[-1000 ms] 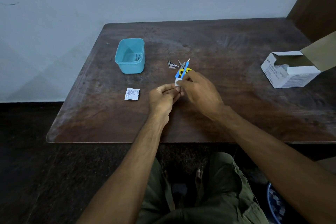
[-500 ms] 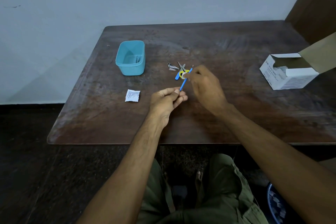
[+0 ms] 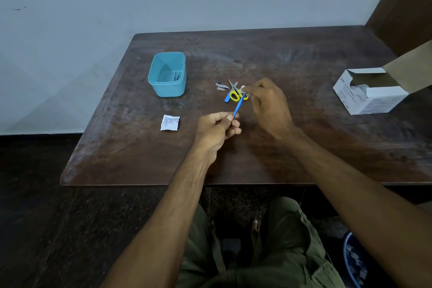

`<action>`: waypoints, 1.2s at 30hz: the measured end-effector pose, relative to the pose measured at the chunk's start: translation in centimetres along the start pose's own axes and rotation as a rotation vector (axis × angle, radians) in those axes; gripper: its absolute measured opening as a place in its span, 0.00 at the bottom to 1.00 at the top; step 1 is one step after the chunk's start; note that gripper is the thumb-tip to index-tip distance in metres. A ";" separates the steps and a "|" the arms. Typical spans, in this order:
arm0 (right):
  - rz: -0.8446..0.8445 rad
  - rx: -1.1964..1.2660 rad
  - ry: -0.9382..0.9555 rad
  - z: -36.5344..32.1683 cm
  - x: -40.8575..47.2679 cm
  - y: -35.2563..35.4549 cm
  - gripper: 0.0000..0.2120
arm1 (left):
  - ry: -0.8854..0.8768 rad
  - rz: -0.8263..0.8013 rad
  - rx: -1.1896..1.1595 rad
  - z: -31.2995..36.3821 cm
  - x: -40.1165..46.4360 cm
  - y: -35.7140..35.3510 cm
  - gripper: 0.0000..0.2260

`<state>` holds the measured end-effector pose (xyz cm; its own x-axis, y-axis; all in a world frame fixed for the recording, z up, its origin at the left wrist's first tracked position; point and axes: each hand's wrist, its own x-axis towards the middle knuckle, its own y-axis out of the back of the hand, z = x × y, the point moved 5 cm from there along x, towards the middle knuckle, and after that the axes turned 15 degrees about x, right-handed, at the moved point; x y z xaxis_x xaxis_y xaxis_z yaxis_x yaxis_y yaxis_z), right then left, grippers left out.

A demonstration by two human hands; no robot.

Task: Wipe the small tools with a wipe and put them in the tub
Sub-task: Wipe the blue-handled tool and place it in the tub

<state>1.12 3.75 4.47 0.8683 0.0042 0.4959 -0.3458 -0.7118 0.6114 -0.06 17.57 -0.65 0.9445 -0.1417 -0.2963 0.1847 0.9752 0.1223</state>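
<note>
We sit at a dark wooden table (image 3: 292, 142) set against a pale wall, and nearly everything we need is spread across its middle. At the right edge stands an opened white carton (image 3: 371, 93) with its flap raised. Over on the left is the blue tub (image 3: 167, 75), upright and open; something pale leans against its inner right wall, though we cannot tell what.

Our right hand (image 3: 268, 103) has its fingers curled, pinching a small white wipe (image 3: 242, 88) around the far end of a thin blue tool (image 3: 237, 108). Our left hand (image 3: 216, 127) pinches the near end of that tool between thumb and forefinger, the other fingers loosely folded. The tool hangs above the table, between the two hands.

A torn white sachet (image 3: 170, 122) lies flat to the left of our left hand. Just beyond the hands lie yellow-handled scissors (image 3: 234, 93), a second blue-handled piece (image 3: 227, 98) partly under them, and nail clippers (image 3: 221, 84), all apparently unwiped.

The risks, as we judge them: the tool is slim and held only by fingertips, so a firm stroke of the wipe could pull it from our left pinch and drop it onto the unwiped pile just below. The right hand also works close to the scissor points. The tub sits well apart, so the carry could shed the tool.
</note>
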 end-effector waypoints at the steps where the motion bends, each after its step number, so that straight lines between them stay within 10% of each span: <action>1: 0.010 0.008 0.007 -0.1 0.0 0.1 0.13 | -0.009 0.002 0.002 0.1 0.0 0.0 0.09; 7: -0.193 0.071 0.075 -2.6 -3.1 -1.8 0.26 | -0.006 0.034 -0.051 0.0 0.1 0.3 0.11; 13: 0.012 0.053 0.038 -0.6 -0.8 -0.1 0.15 | -0.021 0.012 0.014 0.1 -0.2 -0.2 0.09; 36: -0.089 -0.055 0.056 -0.8 -0.8 -0.5 0.19 | -0.024 0.045 -0.128 0.0 -0.3 0.4 0.05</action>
<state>0.27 4.64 4.25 0.8758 0.1065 0.4708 -0.2880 -0.6673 0.6868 -0.22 18.04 -0.52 0.9576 -0.1001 -0.2700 0.1075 0.9941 0.0128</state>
